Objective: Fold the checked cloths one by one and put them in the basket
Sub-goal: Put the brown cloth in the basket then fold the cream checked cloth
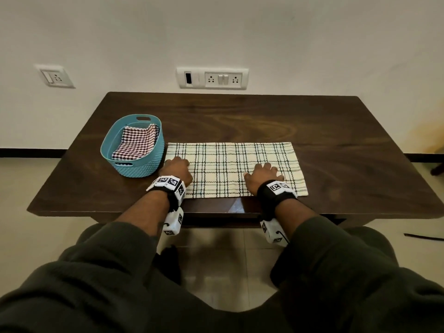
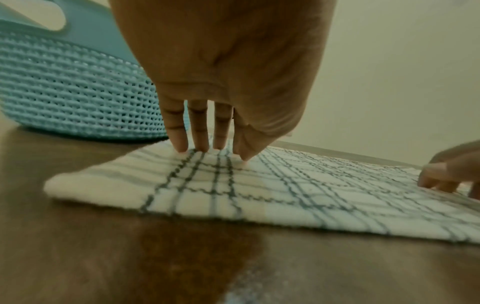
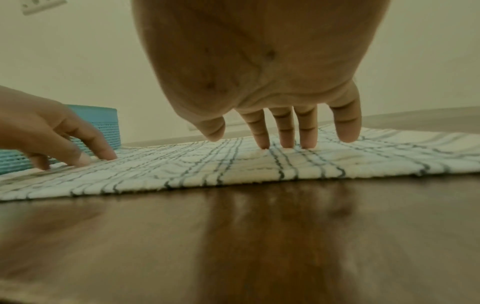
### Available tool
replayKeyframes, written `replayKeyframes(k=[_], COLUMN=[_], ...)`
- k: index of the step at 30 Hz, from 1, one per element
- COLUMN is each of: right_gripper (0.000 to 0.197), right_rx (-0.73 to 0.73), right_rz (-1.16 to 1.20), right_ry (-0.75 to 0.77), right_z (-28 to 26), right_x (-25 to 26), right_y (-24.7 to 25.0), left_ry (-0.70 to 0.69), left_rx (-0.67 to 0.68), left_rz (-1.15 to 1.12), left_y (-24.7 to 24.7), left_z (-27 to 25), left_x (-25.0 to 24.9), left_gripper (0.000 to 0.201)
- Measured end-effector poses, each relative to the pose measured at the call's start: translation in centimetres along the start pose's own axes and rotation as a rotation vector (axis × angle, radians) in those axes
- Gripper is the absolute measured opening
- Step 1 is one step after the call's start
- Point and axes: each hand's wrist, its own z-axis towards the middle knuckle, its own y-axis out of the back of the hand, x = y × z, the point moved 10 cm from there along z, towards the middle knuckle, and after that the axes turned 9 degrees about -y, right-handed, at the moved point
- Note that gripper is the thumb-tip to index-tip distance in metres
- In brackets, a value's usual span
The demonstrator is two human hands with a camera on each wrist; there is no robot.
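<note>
cloth (image 1: 236,168) of cream with dark checks lies flat on the table (image 1: 288,121) as a long strip, likely folded once already, and both hands press it down. the left hand (image 1: 177,170) sets straight, close-set fingers (image 2: 179,133) on the end nearest the basket (image 1: 109,140), which stands just beyond that hand's outer side; the right hand (image 1: 263,175) spreads straight fingers (image 3: 261,131) on the cloth further along, the far end lying past it. neither hand grips anything, so this looks like smoothing the crease before the next fold. a red checked cloth (image 1: 134,143) already sits folded inside the basket, leaning on its wall.
</note>
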Motion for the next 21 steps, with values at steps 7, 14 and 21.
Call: replayKeyframes(k=[7,14,21], right_gripper=[0.076,0.073,0.065], right_rx=[0.015,-0.01,-0.002], right_rz=[-0.097,-0.207,-0.167], right_ry=[0.006,0.181,0.227], right_z=[7.3,12.3,12.4], right_x=[2.5,9.0,9.9], right_y=[2.6,3.7,3.6], left_ry=[-0.019,-0.071,-0.118], left_rx=[-0.002,0.024,0.074], left_rz=[0.033,-0.078,-0.234], left_y=[-0.9,-3.0,-4.0], left_z=[0.8,-0.1,-0.9], left_x=[-1.5,-7.1,-9.3], left_gripper=[0.027,0.022,0.028])
